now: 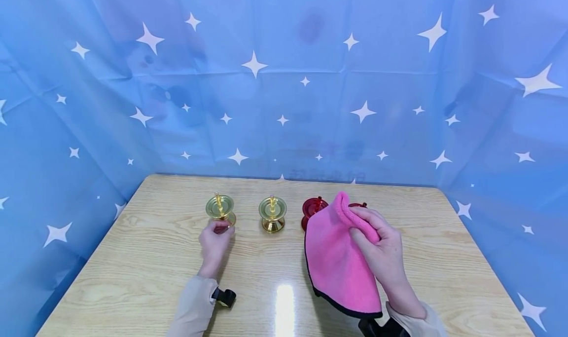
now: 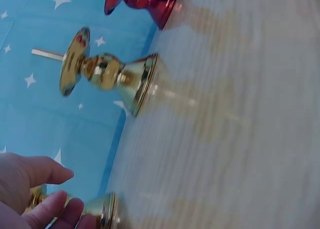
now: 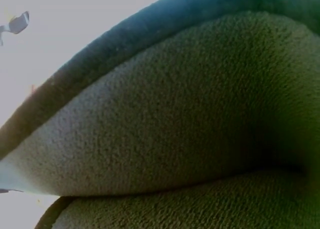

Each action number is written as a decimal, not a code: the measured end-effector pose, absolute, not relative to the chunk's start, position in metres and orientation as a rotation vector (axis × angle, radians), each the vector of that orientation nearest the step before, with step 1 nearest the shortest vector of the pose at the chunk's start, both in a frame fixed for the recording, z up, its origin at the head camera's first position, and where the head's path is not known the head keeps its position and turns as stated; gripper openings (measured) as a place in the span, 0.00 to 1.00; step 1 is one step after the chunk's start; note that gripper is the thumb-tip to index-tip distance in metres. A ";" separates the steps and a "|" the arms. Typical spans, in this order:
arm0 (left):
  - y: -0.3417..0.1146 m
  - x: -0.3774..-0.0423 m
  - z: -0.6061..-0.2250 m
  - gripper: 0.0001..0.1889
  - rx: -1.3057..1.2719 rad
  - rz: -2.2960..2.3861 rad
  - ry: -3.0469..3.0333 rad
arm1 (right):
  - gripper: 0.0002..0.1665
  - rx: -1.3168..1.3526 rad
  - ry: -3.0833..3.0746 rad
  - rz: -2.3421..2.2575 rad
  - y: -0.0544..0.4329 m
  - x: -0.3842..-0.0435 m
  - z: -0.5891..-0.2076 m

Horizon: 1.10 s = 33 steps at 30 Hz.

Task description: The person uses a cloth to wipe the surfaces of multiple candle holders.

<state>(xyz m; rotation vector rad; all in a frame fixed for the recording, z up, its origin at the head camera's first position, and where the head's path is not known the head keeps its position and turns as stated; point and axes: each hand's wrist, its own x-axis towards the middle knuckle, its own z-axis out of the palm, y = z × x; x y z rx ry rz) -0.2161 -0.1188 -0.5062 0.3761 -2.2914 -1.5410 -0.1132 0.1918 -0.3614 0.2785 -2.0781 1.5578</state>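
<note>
My left hand (image 1: 215,243) is at the leftmost gold candle holder (image 1: 220,206), its fingers beside the stem and base. In the left wrist view the thumb (image 2: 55,171) stands apart from the curved fingers, which partly cover that holder's stem; no firm grip shows. My right hand (image 1: 383,250) pinches a pink cloth (image 1: 337,263) with black edging by its folded top, so that it hangs down over the table. The cloth fills most of the right wrist view, dark and close. A second gold candle holder (image 1: 272,208) stands upright to the right of the first.
Two red candle holders stand further right: one red holder (image 1: 314,207) is partly behind the cloth, the other red holder (image 1: 358,205) mostly hidden by cloth and hand. All stand in a row on a pale wooden table (image 1: 133,258). A blue star-patterned curtain (image 1: 310,130) surrounds it.
</note>
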 end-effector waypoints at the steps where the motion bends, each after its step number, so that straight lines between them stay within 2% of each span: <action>1: -0.121 -0.217 -0.506 0.07 0.391 -1.533 -2.288 | 0.20 0.270 -2.082 1.567 0.192 -0.114 -0.361; 12: -0.137 -0.225 -0.505 0.24 0.493 -1.554 -2.316 | 0.17 0.026 -2.147 1.680 0.194 -0.119 -0.362; 33: -0.141 -0.236 -0.506 0.20 0.413 -1.511 -2.419 | 0.17 -0.155 -2.045 1.968 0.200 -0.132 -0.364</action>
